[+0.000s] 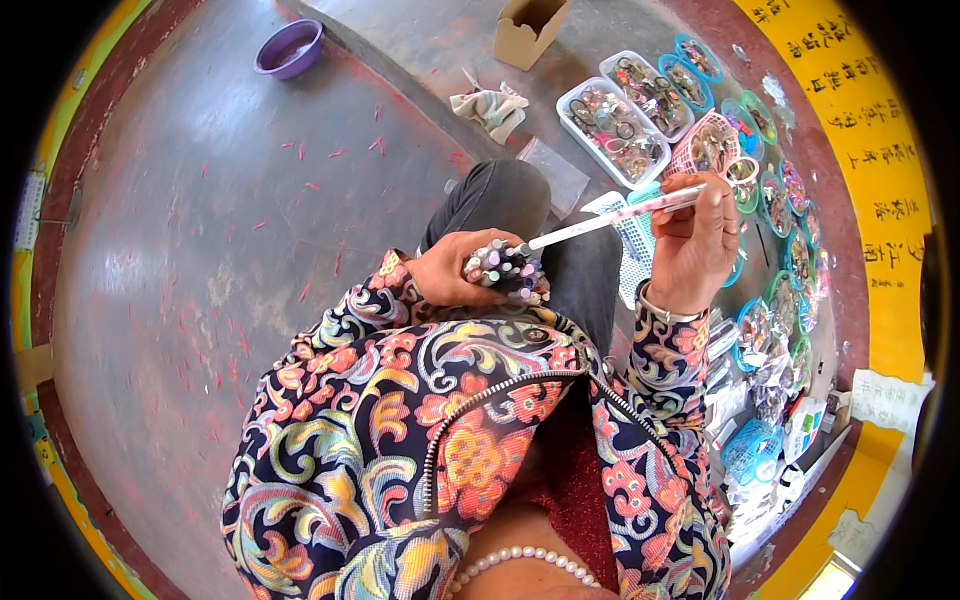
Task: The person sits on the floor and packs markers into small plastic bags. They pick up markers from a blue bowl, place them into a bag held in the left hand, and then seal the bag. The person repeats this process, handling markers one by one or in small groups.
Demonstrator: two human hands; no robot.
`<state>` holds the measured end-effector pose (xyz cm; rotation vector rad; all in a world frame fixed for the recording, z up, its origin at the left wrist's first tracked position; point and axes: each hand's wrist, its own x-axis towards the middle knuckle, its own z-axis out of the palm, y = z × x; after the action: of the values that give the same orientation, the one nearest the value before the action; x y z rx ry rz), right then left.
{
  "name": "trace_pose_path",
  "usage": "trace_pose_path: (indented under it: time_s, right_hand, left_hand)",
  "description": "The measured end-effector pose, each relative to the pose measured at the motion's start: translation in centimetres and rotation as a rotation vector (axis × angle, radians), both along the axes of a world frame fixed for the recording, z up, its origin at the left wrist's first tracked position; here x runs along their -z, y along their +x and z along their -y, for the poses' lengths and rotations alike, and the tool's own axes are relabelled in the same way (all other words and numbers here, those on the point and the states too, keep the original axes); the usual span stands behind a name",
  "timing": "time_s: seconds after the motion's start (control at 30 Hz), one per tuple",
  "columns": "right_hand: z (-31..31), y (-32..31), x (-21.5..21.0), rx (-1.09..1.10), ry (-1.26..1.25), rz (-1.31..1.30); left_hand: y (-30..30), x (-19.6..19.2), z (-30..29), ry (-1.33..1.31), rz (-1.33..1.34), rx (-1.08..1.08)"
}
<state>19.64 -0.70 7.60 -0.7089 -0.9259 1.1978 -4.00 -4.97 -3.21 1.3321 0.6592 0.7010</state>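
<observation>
Head view, looking down from above: at picture centre my left hand (450,268) is closed in a fist around a bundle of pens (506,270), their coloured caps fanned toward three o'clock. Just beyond, my right hand (695,245) pinches a single white pen (620,215) between thumb and fingertips. Its long axis runs from about eight o'clock up to two o'clock, the free end almost touching the bundle, the held end up by my fingers. Both sit over my knee in dark trousers (500,195).

Moving outward, small trays of trinkets (612,130) curve from twelve o'clock down to four o'clock along a yellow wall (880,200). A cardboard box (528,28) sits at twelve, a rag (490,108) beside it, and a purple bowl (288,48) at eleven on the grey floor (200,250).

My worry: the fist holds many pens loosely fanned, so pushing another in could spill some, and the light pinch could let the single pen roll away.
</observation>
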Motion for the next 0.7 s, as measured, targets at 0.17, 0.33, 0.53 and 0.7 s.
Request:
trace_pose_path:
  time_s: [0.17,0.33,0.53,0.7]
  right_hand:
    - [-2.1,3.5,5.2,-0.048,-0.285,-0.413]
    - [-2.3,4.5,7.9,0.041,-0.443,-0.572]
    - [-2.3,5.5,9.1,-0.012,-0.439,-0.633]
    - [-2.8,7.2,10.5,0.084,-0.427,-0.552]
  left_hand:
    - [0.0,-0.3,0.2,-0.081,0.044,-0.031]
    - [0.0,-0.6,0.0,-0.011,-0.062,-0.041]
    - [0.0,-0.5,0.0,-0.033,-0.029,-0.027]
    - [0.3,0.0,0.1,-0.054,-0.029,-0.058]
